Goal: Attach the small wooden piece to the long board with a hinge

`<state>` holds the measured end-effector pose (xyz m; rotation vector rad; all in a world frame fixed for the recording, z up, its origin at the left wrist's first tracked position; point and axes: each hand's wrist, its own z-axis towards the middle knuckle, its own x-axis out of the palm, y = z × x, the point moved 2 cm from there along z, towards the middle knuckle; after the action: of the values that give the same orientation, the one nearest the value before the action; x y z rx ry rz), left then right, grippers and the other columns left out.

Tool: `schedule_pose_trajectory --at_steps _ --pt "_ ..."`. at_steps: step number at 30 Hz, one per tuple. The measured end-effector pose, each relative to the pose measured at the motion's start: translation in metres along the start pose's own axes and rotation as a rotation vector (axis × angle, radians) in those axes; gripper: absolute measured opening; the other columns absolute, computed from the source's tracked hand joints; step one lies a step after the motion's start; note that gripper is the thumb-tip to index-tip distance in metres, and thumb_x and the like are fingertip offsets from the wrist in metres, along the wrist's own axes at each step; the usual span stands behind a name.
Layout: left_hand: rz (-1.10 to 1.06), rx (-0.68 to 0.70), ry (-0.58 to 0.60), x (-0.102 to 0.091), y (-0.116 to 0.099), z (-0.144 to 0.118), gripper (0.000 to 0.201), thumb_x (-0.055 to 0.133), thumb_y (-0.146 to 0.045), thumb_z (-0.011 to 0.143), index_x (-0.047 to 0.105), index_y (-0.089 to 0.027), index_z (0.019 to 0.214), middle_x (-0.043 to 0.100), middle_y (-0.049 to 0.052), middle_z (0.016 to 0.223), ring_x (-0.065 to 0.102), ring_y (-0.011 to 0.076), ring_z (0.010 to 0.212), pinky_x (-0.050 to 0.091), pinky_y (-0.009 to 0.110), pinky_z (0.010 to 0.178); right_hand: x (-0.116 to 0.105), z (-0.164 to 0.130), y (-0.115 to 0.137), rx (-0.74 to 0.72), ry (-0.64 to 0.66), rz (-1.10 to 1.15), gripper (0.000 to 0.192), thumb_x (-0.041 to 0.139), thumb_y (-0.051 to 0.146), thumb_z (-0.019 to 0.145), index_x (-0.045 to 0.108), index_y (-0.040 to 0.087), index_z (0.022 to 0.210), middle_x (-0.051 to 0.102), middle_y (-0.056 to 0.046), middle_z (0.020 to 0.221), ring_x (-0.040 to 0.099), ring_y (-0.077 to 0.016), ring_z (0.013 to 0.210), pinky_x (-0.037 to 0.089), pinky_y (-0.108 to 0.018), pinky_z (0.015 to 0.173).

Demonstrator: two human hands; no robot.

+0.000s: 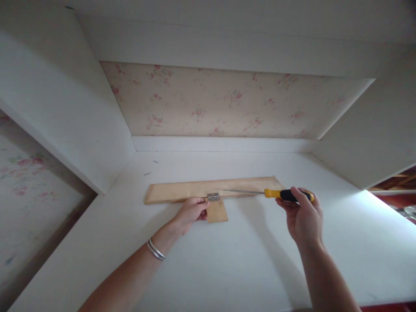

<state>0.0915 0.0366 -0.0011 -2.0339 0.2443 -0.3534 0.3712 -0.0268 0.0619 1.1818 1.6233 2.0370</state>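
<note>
On the white shelf [227,260], the left hand [191,212] is pressing the board [182,190] beside the hinge [213,196]; the right hand [303,216] is gripping the screwdriver [286,194], its tip at the hinge.

A white table [227,260] is carrying a long wooden board [182,190], a short wooden piece [217,212] and two tiny screws [147,173].

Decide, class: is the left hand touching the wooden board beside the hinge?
Touching. The head view shows the left hand with its fingertips pressed on the wooden board's near edge, just left of the hinge.
</note>
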Motion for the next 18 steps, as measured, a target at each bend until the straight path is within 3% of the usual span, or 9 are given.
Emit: schedule_pose_trajectory --at_steps 8,18 --pt "-0.049 -0.010 -0.017 0.005 0.001 -0.002 0.018 0.064 -0.029 0.075 0.061 -0.011 0.079 0.065 0.006 0.078 0.059 0.0122 0.066 0.045 0.023 0.058 0.066 -0.020 0.028 -0.251 0.213 -0.230 0.034 0.070 0.035 0.070 0.051 0.024 0.096 0.052 0.003 0.079 0.061 -0.0137 0.064 0.057 -0.029 0.049" --pt "-0.056 0.053 -0.015 0.006 0.002 -0.003 0.029 0.066 -0.038 0.070 0.061 -0.011 0.079 0.059 0.002 0.070 0.051 0.0094 0.060 0.044 0.023 0.056 0.094 -0.026 0.036 -0.377 0.378 -0.543 0.040 0.067 0.042 0.072 0.050 0.022 0.102 0.055 0.002 0.076 0.063 -0.0151 0.061 0.056 -0.027 0.048"
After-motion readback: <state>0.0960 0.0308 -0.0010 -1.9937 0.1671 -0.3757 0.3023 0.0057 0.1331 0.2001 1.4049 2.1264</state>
